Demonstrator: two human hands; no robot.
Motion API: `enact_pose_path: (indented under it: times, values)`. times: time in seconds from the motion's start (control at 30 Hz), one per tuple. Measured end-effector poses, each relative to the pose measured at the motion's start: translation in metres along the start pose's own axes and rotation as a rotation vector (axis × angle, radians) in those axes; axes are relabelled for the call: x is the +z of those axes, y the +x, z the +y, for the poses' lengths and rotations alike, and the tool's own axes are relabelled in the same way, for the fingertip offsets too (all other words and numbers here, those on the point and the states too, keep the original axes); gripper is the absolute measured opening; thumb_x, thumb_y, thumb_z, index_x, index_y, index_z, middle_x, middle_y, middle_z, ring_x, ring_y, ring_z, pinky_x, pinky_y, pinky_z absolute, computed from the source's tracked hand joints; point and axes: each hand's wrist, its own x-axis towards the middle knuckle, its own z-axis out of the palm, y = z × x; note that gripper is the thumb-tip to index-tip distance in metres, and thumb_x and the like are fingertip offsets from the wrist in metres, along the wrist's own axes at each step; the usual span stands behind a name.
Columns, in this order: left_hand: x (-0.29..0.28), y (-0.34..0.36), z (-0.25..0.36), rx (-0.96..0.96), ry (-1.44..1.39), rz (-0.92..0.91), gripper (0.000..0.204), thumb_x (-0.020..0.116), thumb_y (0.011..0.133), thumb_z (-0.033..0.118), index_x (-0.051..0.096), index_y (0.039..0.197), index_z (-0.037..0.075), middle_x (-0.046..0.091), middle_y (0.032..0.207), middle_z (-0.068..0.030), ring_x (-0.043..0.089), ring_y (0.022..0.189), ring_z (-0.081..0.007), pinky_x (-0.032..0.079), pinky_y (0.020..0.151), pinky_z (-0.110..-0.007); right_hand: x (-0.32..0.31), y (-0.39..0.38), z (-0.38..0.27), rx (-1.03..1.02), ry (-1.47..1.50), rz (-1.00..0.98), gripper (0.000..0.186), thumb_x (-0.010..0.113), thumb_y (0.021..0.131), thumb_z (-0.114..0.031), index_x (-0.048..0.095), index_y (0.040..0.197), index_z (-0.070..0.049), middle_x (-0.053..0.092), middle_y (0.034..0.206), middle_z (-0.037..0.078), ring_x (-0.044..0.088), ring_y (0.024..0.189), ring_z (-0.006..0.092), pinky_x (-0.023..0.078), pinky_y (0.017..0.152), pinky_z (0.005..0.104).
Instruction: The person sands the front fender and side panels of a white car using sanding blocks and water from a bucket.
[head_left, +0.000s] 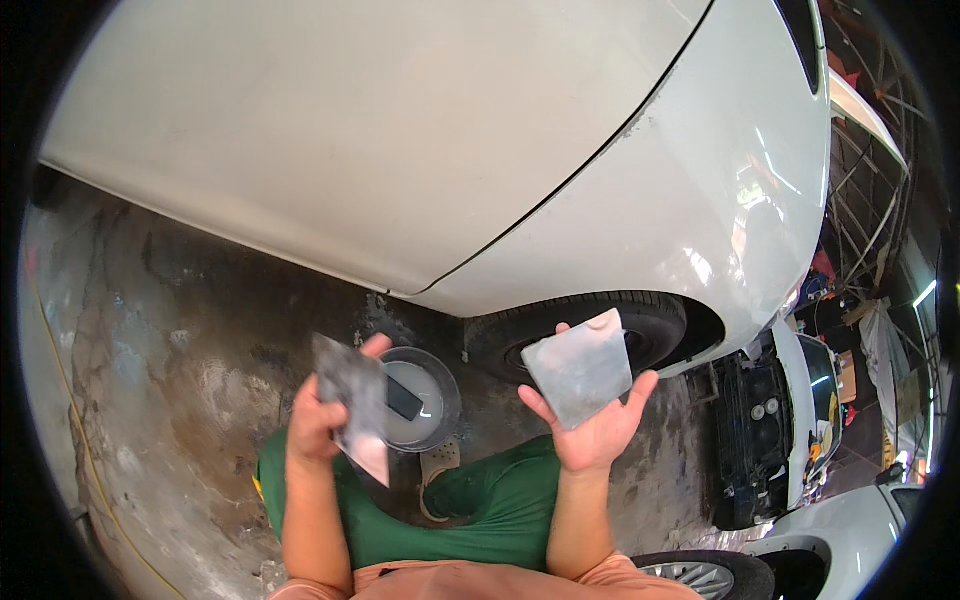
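Note:
My left hand (318, 418) is closed round the edge of a dark grey sheet of sandpaper (352, 400), tilted, with a pinkish shine at its lower corner. Across my right hand (597, 443), palm up with thumb and little finger spread, rests a lighter grey square sheet of sandpaper (582, 365); the other fingers are mostly hidden behind it. Between my hands, on the floor, a round basin (447, 428) holds cloudy water, and a dark rectangular block (403, 399) shows in it. The left-hand sheet partly covers the basin's left side.
A white car body (400, 150) fills the space ahead, its tyre (640, 318) just beyond my right hand. My bent legs in green trousers (440, 535) flank a clog (440, 462). Other cars stand at right. A yellow hose or cord (75, 410) runs along the left floor.

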Motion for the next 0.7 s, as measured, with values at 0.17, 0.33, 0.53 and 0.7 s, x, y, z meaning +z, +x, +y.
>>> enact_pose_path:
  times: [0.17, 0.33, 0.53, 0.7]
  values:
    - [-0.04, 0.005, 0.012, 0.153, 0.063, 0.166, 0.08, 0.077, 0.081, 0.021, 0.039, 0.145, -0.007, 0.031, 0.159, -0.0252, 0.064, 0.11, -0.0129, 0.052, 0.093, -0.025, 0.0, -0.005, 0.009, 0.023, -0.006, -0.01, 0.088, 0.032, 0.092, -0.078, 0.017, 0.161, -0.025, 0.005, 0.167, 0.016, 0.01, 0.152, 0.045, 0.008, 0.107, 0.0828]
    - [-0.058, 0.005, 0.009, 0.167, 0.077, 0.23, 0.075, 0.071, 0.085, 0.019, 0.036, 0.147, -0.007, 0.034, 0.158, -0.0232, 0.065, 0.108, -0.0133, 0.053, 0.091, -0.025, 0.016, -0.004, -0.004, -0.15, -0.146, 0.122, 0.086, 0.044, 0.09, -0.073, 0.027, 0.158, -0.023, 0.019, 0.164, 0.017, 0.022, 0.148, 0.0456, 0.014, 0.107, 0.083]
    - [-0.075, 0.004, -0.001, 0.094, 0.081, 0.291, 0.074, 0.071, 0.085, 0.018, 0.037, 0.146, -0.008, 0.042, 0.154, -0.0211, 0.064, 0.109, -0.0138, 0.052, 0.093, -0.026, 0.022, 0.044, -0.023, -1.018, -2.58, -0.437, 0.063, 0.079, 0.068, -0.028, 0.057, 0.127, -0.019, 0.042, 0.144, 0.014, 0.037, 0.135, 0.0374, 0.021, 0.114, 0.0662]
    - [-0.08, 0.007, -0.013, 0.02, 0.1, 0.315, 0.07, 0.072, 0.084, 0.019, 0.042, 0.142, -0.007, 0.053, 0.145, -0.0182, 0.063, 0.115, -0.0194, 0.049, 0.1, -0.032, -0.01, 0.099, -0.012, -0.829, -2.983, -1.044, 0.055, 0.076, 0.072, -0.029, 0.064, 0.126, -0.026, 0.049, 0.137, 0.004, 0.039, 0.133, 0.0303, 0.018, 0.111, 0.0728]
